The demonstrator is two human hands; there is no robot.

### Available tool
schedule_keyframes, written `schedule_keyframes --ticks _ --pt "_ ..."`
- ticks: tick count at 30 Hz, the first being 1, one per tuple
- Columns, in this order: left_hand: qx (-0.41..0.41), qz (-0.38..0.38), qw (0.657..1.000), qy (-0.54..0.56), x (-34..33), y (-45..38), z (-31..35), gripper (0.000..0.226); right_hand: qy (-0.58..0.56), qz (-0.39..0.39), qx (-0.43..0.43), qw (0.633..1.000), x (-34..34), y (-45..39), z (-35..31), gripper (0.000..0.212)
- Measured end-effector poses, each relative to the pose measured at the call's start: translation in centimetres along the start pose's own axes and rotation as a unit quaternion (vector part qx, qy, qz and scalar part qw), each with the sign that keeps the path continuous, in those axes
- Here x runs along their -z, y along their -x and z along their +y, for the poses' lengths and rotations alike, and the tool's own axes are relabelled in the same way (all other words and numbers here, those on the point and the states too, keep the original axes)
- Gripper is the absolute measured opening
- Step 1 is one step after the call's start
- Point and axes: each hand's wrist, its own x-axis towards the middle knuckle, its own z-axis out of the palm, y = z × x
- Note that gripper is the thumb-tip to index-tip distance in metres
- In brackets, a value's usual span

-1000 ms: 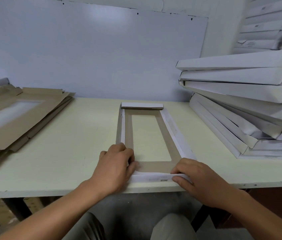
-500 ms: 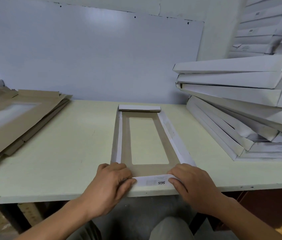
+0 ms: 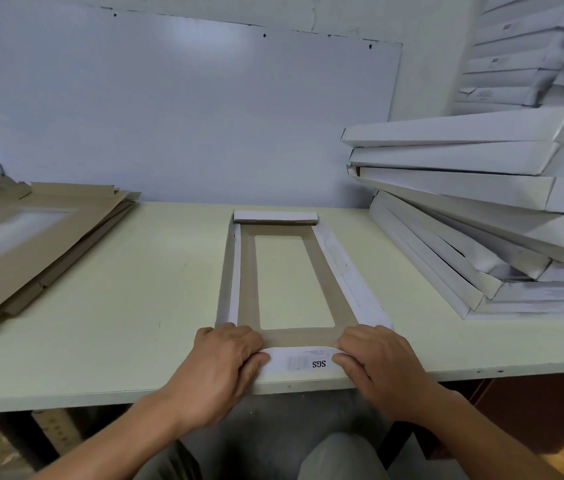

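Observation:
A flat cardboard box blank [image 3: 318, 271] with a rectangular window cut-out lies lengthwise on the pale table [image 3: 135, 289], brown inside up, its white side flaps folded inward. Its far end flap [image 3: 275, 216] is folded over. The near end flap [image 3: 299, 363], white and printed "SGS", curls up at the table's front edge. My left hand [image 3: 228, 355] pinches the flap's left end, thumb on its outer face. At the flap's right end, my right hand [image 3: 374, 362] pinches it the same way. Both sets of fingers are curled over the blank's near corners.
A leaning stack of folded white boxes [image 3: 474, 216] fills the table's right side. Several flat brown blanks [image 3: 31, 237] lie at the left. More white boxes [image 3: 523, 57] are stacked behind at top right. A white wall panel [image 3: 169, 116] closes the back.
Both hands have slid to the near flap's two ends and curled it further up and inward. The view has shifted slightly closer.

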Motion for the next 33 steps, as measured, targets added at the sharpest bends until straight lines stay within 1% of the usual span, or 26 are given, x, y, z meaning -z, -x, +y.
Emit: schedule_keyframes --ticks 2,6,8,9,10,11,12,13,14,15,17,18,19,20,22,25,27,30,33 --pt "0.002 0.005 1.0 -0.003 0.0 0.1 0.1 0.029 0.006 -0.005 -0.001 1.0 0.1 -0.1 0.0 0.029" --pt "0.011 0.027 0.999 -0.028 -0.2 0.3 0.5 0.024 0.021 0.017 -0.023 0.999 0.1 0.4 -0.8 0.021" --pt "0.016 0.031 0.999 -0.038 -0.3 0.4 0.6 0.024 0.036 0.048 -0.048 0.997 0.0 1.0 -1.7 0.02" --pt "0.019 0.034 0.998 -0.039 -0.3 0.4 0.6 0.024 0.025 0.069 -0.074 0.995 0.0 1.2 -2.3 0.024" --pt "0.021 0.041 0.998 -0.04 -0.3 0.4 0.6 0.024 0.001 0.094 -0.102 0.99 0.0 1.4 -3.0 0.028" --pt "0.024 0.049 0.998 -0.042 -0.3 0.5 0.8 0.025 -0.03 0.126 -0.126 0.984 0.0 1.7 -3.6 0.026" --pt "0.027 0.056 0.997 -0.045 -0.3 0.5 1.0 0.026 -0.063 0.159 -0.147 0.974 0.0 1.9 -4.4 0.018" --pt "0.031 0.063 0.996 -0.045 -0.2 0.6 1.2 0.027 -0.107 0.186 -0.175 0.961 0.0 2.2 -4.9 0.012" --pt "0.036 0.069 0.996 -0.043 -0.2 0.6 1.5 0.028 -0.16 0.194 -0.221 0.942 0.0 2.4 -5.4 0.022" --pt "0.042 0.075 0.996 -0.038 -0.2 0.7 1.7 0.029 -0.224 0.18 -0.275 0.917 0.0 2.6 -5.7 0.032" --pt "0.065 0.085 0.994 -0.025 -0.1 0.8 2.4 0.03 -0.345 0.099 -0.375 0.855 0.1 2.6 -6.3 0.042" --pt "0.078 0.09 0.993 -0.019 0.0 0.8 2.7 0.032 -0.409 0.049 -0.412 0.813 0.3 2.4 -6.6 0.049" --pt "0.088 0.099 0.991 -0.011 0.0 0.8 3.1 0.033 -0.467 0.01 -0.435 0.77 0.3 2.2 -6.9 0.054" --pt "0.094 0.112 0.989 -0.002 0.1 0.9 3.6 0.034 -0.512 -0.01 -0.439 0.738 0.3 1.8 -7.1 0.056" --pt "0.094 0.144 0.985 0.005 0.5 0.9 4.6 0.031 -0.565 -0.006 -0.435 0.701 0.4 1.0 -7.6 0.056" --pt "0.075 0.171 0.982 -0.014 0.4 1.2 6.1 0.031 -0.594 0.045 -0.444 0.669 0.5 -0.4 -8.0 0.048" --pt "0.065 0.177 0.982 -0.019 0.0 1.5 6.7 0.031 -0.596 0.079 -0.451 0.659 0.6 -1.2 -8.0 0.037" --pt "0.053 0.172 0.983 -0.021 -0.5 1.8 7.0 0.031 -0.588 0.11 -0.453 0.661 0.8 -1.8 -7.8 0.028" --pt "0.048 0.156 0.987 -0.008 -0.6 2.1 7.0 0.03 -0.569 0.117 -0.452 0.678 0.8 -2.0 -7.6 0.026"
